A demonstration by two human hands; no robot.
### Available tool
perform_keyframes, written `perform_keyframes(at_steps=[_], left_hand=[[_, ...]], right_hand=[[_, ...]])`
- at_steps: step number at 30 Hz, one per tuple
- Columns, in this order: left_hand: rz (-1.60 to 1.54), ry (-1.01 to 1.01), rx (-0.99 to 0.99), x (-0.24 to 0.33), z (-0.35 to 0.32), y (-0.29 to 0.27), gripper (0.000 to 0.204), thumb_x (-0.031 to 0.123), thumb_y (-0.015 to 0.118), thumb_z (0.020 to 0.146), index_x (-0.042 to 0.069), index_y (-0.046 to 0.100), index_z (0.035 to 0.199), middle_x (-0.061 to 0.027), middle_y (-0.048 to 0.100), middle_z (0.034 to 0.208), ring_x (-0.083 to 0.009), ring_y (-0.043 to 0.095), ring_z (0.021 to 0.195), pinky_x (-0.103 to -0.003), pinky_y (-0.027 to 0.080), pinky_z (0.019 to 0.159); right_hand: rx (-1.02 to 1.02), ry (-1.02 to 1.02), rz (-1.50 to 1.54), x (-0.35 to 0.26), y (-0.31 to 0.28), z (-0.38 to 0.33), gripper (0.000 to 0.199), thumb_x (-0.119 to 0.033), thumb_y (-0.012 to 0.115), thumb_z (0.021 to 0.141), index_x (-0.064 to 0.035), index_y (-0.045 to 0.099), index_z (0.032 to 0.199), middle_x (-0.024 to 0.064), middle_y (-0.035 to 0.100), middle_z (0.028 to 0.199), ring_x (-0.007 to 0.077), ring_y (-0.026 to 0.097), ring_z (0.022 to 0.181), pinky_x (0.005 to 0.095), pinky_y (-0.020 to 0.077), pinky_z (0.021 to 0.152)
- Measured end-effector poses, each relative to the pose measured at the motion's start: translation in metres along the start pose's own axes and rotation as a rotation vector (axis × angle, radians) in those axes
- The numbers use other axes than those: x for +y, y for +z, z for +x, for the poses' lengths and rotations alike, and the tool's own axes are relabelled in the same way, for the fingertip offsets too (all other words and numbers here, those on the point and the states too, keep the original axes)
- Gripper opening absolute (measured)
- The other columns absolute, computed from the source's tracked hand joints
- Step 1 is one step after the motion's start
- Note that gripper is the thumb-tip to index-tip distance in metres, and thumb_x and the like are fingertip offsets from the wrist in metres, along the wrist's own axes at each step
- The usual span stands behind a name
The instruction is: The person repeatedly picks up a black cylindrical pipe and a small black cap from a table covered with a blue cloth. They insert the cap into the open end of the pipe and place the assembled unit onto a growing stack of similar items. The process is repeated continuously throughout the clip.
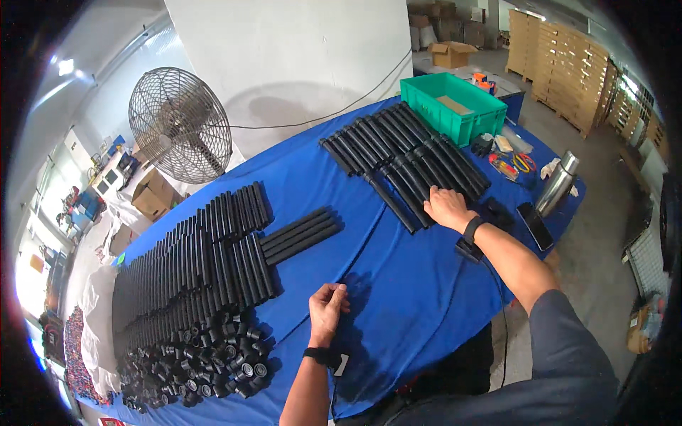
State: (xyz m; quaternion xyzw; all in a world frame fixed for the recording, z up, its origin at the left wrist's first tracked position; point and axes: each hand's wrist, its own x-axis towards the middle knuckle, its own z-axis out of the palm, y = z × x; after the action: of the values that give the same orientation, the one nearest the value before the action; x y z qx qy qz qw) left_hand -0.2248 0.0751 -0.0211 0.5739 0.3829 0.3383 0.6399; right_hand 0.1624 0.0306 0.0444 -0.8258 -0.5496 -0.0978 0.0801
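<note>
In the head view, the right hand (449, 208) is reaching over the near end of the right-hand batch of tubes (406, 160), its fingers bending down at their edge; whether it is gripping one, I cannot tell. The left hand (329, 310) is hanging over the blue cloth (419, 305), its fingers curling in and the thumb pressing near the forefinger; nothing is showing in it, though something small could be hiding inside. The right-hand tubes are lying side by side in slanting rows, a few sticking out toward the person. On the left, plain pipes (206, 266) are lying in packed rows, with four crosswise beside them, and black fittings (213, 366) are heaping up just below. A green crate (426, 106) is standing behind the tubes; a phone (536, 226) and a flask (558, 186) are lying to their right.
</note>
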Motion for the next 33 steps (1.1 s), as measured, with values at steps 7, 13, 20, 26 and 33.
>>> perform_keyframes(at_steps=[7, 13, 20, 26, 33], left_hand=[[0.019, -0.014, 0.01, 0.001, -0.001, 0.002, 0.023, 0.023, 0.067, 0.098, 0.0, 0.067, 0.094, -0.0051, 0.066, 0.081, -0.0131, 0.062, 0.065, -0.028, 0.052, 0.057], [-0.004, -0.032, 0.019, 0.002, -0.002, 0.004, 0.022, 0.023, 0.068, 0.097, 0.0, 0.067, 0.094, -0.0041, 0.066, 0.079, -0.0124, 0.062, 0.064, -0.027, 0.052, 0.058], [0.005, -0.021, 0.008, 0.0, -0.002, 0.002, 0.021, 0.022, 0.068, 0.097, 0.001, 0.067, 0.094, -0.004, 0.066, 0.079, -0.0126, 0.062, 0.065, -0.027, 0.052, 0.057], [0.034, -0.019, 0.024, 0.002, -0.001, 0.004, 0.02, 0.021, 0.067, 0.098, 0.001, 0.067, 0.092, -0.0038, 0.066, 0.078, -0.0119, 0.061, 0.063, -0.028, 0.051, 0.057], [-0.059, -0.014, 0.033, -0.001, 0.003, 0.008, 0.02, 0.019, 0.068, 0.097, 0.0, 0.068, 0.091, -0.0044, 0.065, 0.074, -0.0115, 0.061, 0.062, -0.027, 0.05, 0.057]], right_hand=[[0.019, 0.047, -0.008, 0.015, 0.016, 0.018, 0.031, -0.023, 0.061, 0.09, 0.0042, 0.061, 0.103, 0.0251, 0.072, 0.093, 0.0416, 0.071, 0.091, 0.0545, 0.0564, 0.079], [-0.002, 0.032, -0.079, 0.018, 0.018, 0.022, 0.045, -0.025, 0.063, 0.091, 0.0074, 0.055, 0.122, 0.0238, 0.073, 0.094, 0.0401, 0.072, 0.089, 0.0532, 0.056, 0.078], [-0.042, 0.028, -0.074, 0.019, 0.006, 0.017, 0.063, -0.038, 0.065, 0.094, 0.0079, 0.049, 0.134, 0.0218, 0.074, 0.095, 0.0376, 0.073, 0.089, 0.0508, 0.0564, 0.077], [0.022, 0.063, -0.052, 0.019, 0.001, 0.014, 0.054, -0.04, 0.061, 0.096, 0.0044, 0.053, 0.126, 0.0223, 0.073, 0.09, 0.0392, 0.072, 0.086, 0.052, 0.0567, 0.076], [0.345, 0.275, 1.053, 0.052, -0.06, -0.002, 0.024, -0.023, 0.068, 0.096, -0.0018, 0.062, 0.088, 0.0038, 0.064, 0.07, 0.0129, 0.057, 0.062, 0.0312, 0.0446, 0.057]])
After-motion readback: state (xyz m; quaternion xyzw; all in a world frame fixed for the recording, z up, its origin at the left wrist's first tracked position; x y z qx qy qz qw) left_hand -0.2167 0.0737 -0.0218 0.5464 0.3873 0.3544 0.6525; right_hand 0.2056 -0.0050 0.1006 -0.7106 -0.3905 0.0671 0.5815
